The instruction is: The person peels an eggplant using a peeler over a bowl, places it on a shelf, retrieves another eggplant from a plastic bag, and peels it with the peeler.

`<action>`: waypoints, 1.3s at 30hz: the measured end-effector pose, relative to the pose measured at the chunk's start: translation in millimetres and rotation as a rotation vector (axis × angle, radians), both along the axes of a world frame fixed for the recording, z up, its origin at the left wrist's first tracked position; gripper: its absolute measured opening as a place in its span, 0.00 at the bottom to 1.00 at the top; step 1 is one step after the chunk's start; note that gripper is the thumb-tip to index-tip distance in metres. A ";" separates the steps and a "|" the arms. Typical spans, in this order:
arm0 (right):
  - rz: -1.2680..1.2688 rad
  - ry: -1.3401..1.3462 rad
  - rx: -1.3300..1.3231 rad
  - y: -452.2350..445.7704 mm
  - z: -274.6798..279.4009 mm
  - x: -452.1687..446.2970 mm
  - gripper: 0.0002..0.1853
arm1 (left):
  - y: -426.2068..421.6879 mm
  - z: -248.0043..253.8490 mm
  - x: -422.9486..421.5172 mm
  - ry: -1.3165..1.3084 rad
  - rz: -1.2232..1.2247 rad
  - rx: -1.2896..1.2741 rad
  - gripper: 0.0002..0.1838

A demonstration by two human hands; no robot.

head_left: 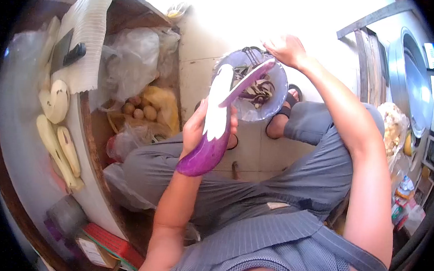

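A purple eggplant (pixel 203 154), peeled white over its upper part, is in my left hand (pixel 195 127), with my fingers wrapped round its middle. A long strip of purple skin (pixel 251 81) stands out from its side toward the upper right. Behind it on the floor is a round bin (pixel 278 92) with a plastic liner, holding dark and pale peelings (pixel 258 91). My right hand (pixel 286 50) is above the bin's upper right edge, apart from the eggplant. Its fingers point left; whether they hold anything is too washed out to tell.
Peeled pale eggplants (pixel 57 146) lie on the counter at the left, near a dark object on a ridged white sheet (pixel 89 35). Potatoes (pixel 149 113) and plastic bags (pixel 137 57) fill the shelf below. At the right are a wooden stool (pixel 370 70) and a metal basin (pixel 411 82).
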State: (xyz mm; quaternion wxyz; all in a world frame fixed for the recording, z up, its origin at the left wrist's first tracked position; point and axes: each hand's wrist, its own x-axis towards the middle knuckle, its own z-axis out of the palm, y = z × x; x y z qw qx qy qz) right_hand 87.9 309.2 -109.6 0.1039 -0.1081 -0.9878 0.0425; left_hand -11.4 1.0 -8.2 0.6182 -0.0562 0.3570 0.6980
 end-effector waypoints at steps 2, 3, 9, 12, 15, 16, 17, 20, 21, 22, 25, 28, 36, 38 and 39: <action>-0.058 0.000 0.086 2.9 10.1 -2.4 0.09 | 1.0 -5.8 -2.4 -0.044 0.004 0.022 0.30; -0.056 0.000 0.081 1.7 17.4 -3.7 0.09 | 0.0 -8.3 -3.8 -0.086 -0.009 0.046 0.31; 0.256 0.238 0.128 -36.7 43.2 -14.7 0.08 | -6.3 -37.1 -8.0 -0.044 -0.055 0.024 0.28; 0.425 0.286 -0.260 -96.3 78.5 -23.7 0.12 | -2.0 -28.8 -2.4 -0.121 -0.053 0.096 0.27; 0.423 0.239 -0.430 -106.9 90.9 -19.3 0.15 | 7.9 -6.9 12.2 -0.116 0.047 -0.071 0.28; 0.419 0.254 -0.409 -99.6 85.6 -20.0 0.15 | 8.5 -1.7 15.3 -0.087 0.109 -0.171 0.28; 0.417 0.268 -0.388 -91.1 79.7 -21.0 0.14 | 6.3 3.4 17.1 -0.088 0.103 -0.170 0.28; 0.358 0.213 -0.049 -54.9 56.0 -15.5 0.09 | 3.9 13.7 23.9 0.047 0.064 -0.028 0.29; 0.272 0.134 0.084 -45.3 48.2 -11.9 0.08 | 1.7 11.2 22.6 0.047 0.057 -0.027 0.29; 0.270 0.132 0.089 -37.9 40.6 -11.8 0.08 | -0.3 5.7 20.4 0.046 0.075 -0.066 0.28; 0.257 0.286 0.107 -13.0 9.6 -9.0 0.12 | -2.9 9.0 19.4 0.019 0.062 -0.027 0.28; 0.074 0.096 0.189 1.4 4.3 0.6 0.11 | 7.5 23.1 19.4 0.067 0.028 -0.005 0.28; 0.049 0.100 0.094 -16.7 41.8 -9.2 0.08 | 0.7 -26.0 7.5 -0.019 -0.011 -0.062 0.28; 0.262 0.290 0.146 -36.7 47.6 -13.7 0.09 | -2.4 -33.7 6.1 -0.078 -0.038 -0.119 0.27; 0.307 0.273 0.008 -53.8 61.7 -16.8 0.09 | -3.5 -38.3 5.4 -0.033 -0.057 -0.137 0.27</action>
